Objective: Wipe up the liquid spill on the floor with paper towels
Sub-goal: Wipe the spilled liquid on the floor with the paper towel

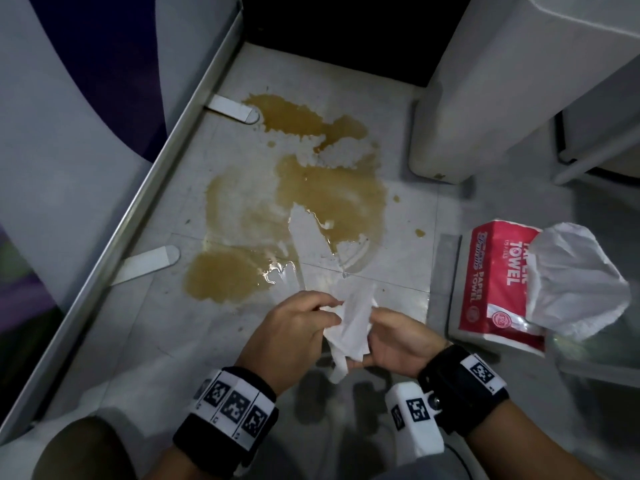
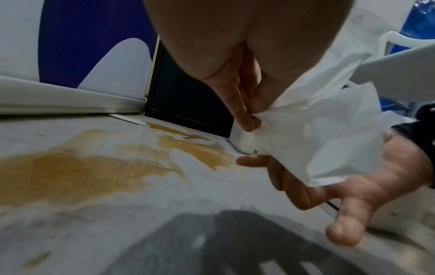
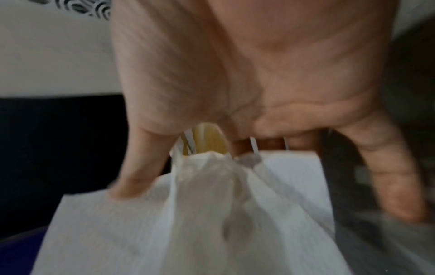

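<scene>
A crumpled white paper towel sheet (image 1: 353,327) is held in the air between both hands at about 6 o'clock in the head view, above the pale grey tiled floor (image 1: 221,344). The left hand (image 1: 294,327) pinches the sheet's upper edge, its fingers (image 2: 247,119) curled down onto the paper. The right hand (image 1: 398,344) lies palm-up under the sheet with fingers loosely spread; in the right wrist view its thumb (image 3: 139,167) presses on the paper, and the other fingers do not look closed round it. The brown liquid spill (image 1: 311,188) spreads over the floor from the centre of the head view toward 12 o'clock, with a separate pool (image 1: 221,275) at about 9 o'clock of the hands, all of it apart from the sheet. At 3 o'clock stands a red-and-white plastic pack of paper towels (image 1: 498,285), a white sheet (image 1: 575,278) billowing out of its open end. A white rounded appliance base (image 1: 460,126) sits at 1 o'clock, and a white panel with a purple shape (image 1: 86,64) runs along 10 o'clock.
</scene>
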Tool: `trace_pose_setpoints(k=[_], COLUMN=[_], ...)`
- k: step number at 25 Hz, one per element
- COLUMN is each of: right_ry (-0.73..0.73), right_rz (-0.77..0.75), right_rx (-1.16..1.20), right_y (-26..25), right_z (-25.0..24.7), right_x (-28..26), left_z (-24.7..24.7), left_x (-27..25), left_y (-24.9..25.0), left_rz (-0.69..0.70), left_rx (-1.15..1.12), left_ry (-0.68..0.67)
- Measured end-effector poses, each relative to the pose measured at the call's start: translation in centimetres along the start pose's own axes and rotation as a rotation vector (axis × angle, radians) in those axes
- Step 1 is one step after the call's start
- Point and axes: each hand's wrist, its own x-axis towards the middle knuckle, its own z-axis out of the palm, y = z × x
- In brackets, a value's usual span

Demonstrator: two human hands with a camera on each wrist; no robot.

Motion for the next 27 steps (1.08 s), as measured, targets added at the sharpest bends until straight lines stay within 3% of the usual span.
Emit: trace_pose_setpoints(k=[4, 6, 8, 10, 12, 14, 16, 18, 20, 23, 25, 27], right_ry=[-0.105, -0.106, -0.013, 0.211, 0.564, 1.0, 1.226, 1.246, 1.199, 1.046, 1.03, 1.068], right_rz=[0.073, -0.02, -0.037, -0.139, -0.34, -0.537, -0.644, -0.552, -0.375, -0.19, -0.29, -0.501], right_rx=[0.201, -0.021, -0.229, -0.243, -0.385, -0.812, -1.335, -1.561, -1.553, -1.488, -1.353, -1.132], right_y=[-1.0, -1.6, -1.8, -1.8, -2.9, -5.3, -8.4, -11.1, -12.0, -8.6, -6.6, -6.7], right_z=[-0.1, 0.3, 0.7, 0.4, -0.3, -1.6, -3.6, -5.1, -5.7, -6.0, -5.7, -5.5], right_x=[-0.1, 0.2, 0.6, 1.2, 1.7, 1.6, 1.6, 2.2, 3.7, 7.0, 8.1, 7.6], left_z=[-0.4, -0.5, -0.4, -0.3, -0.4, -0.9, -2.0, -3.3, -4.6, -5.7, -5.8, -5.7], left_x=[0.2, 0.3, 0.6, 0.8, 0.7, 0.1, -0.6, -1.6, -2.6, -4.6, -5.5, -6.3], left_y=[-0.4, -0.6, -1.1, -1.6, -2.5, -3.9, -5.7, -7.6, -9.3, -11.4, -12.3, -13.2], left_rz=[0.066, 0.093, 0.062, -0.099, -0.266, -0.358, -0.399, -0.459, -0.552, -0.684, -0.764, -0.848], left_rx=[0.109, 0.127, 0.087, -0.078, -0.23, -0.246, -0.188, -0.098, 0.005, 0.151, 0.18, 0.18], left_ry=[-0.082, -0.114, -0.062, 0.05, 0.126, 0.142, 0.197, 0.284, 0.32, 0.219, 0.149, 0.141])
